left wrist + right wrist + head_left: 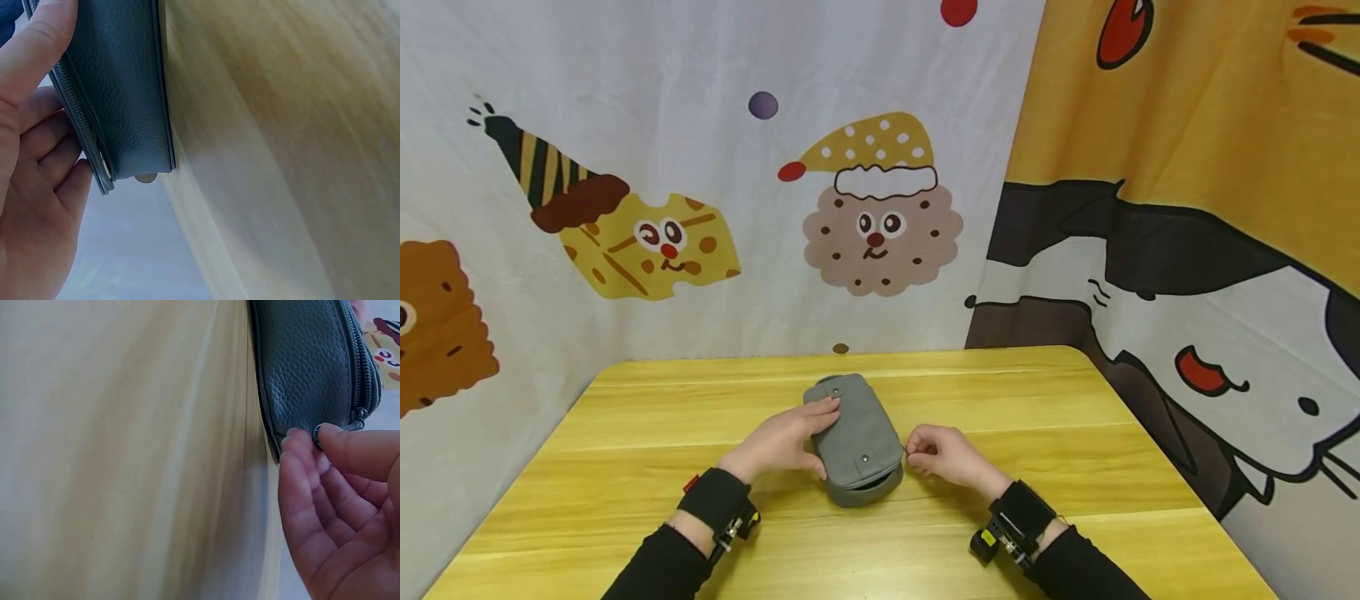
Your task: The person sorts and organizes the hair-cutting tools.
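Observation:
A grey pebbled-leather zip pouch lies flat on the table, its near end toward me. Along that near end a dark gap shows between lid and body. My left hand holds the pouch from the left, fingers over the top and thumb against the side wall; in the left wrist view the zipper teeth run past the fingers. At the near right corner my right hand pinches the zipper pull between thumb and index finger. The slider sits at the pouch's corner in the right wrist view.
The wooden table has a yellow grain and rounded far corners. Behind it hangs a white curtain with cartoon prints, and a cow-print curtain stands along the right. Each wrist wears a black strap with a camera.

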A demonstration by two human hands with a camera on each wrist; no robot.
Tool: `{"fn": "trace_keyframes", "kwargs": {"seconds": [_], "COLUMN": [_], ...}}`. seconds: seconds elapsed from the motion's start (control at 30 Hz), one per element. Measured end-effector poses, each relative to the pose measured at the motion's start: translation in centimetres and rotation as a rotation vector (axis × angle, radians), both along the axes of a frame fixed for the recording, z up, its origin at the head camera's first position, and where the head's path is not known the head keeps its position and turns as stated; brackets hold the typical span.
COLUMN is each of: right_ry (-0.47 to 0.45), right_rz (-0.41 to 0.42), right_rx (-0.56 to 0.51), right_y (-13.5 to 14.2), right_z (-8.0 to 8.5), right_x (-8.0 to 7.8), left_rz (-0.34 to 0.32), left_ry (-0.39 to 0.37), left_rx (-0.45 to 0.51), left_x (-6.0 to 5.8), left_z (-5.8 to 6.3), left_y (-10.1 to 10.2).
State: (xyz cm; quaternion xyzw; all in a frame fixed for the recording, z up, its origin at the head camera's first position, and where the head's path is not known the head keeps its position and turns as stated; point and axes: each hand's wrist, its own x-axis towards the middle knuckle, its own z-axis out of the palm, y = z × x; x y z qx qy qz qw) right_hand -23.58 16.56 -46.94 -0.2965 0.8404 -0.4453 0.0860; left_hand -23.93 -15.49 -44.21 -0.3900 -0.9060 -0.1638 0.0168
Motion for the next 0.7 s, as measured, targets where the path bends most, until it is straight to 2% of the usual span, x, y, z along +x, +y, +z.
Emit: {"fn": "trace_keyframes", "kwargs": {"seconds": [0.2,0.37,0.7], "right_ry": [0.157,0.252,0.453], "right_rz": [-0.018,-0.022,0.045], "right_rx": [0.052,0.106,0.169], "right_y": [0.8,1.0,1.3], "right_z": [0.2,0.6,1.2], "right_x": [0.1,0.2,0.2], "left_rz": [0.009,0.018,0.035], "left_ry": [0.003,0.008,0.003], "left_rx": [0.006,0.004,-0.008], "left_x": [0.0,-0.1,0.0], "left_z": [-0.2,-0.2,0.0], "left_y": [0.0,0.0,0.2]}}
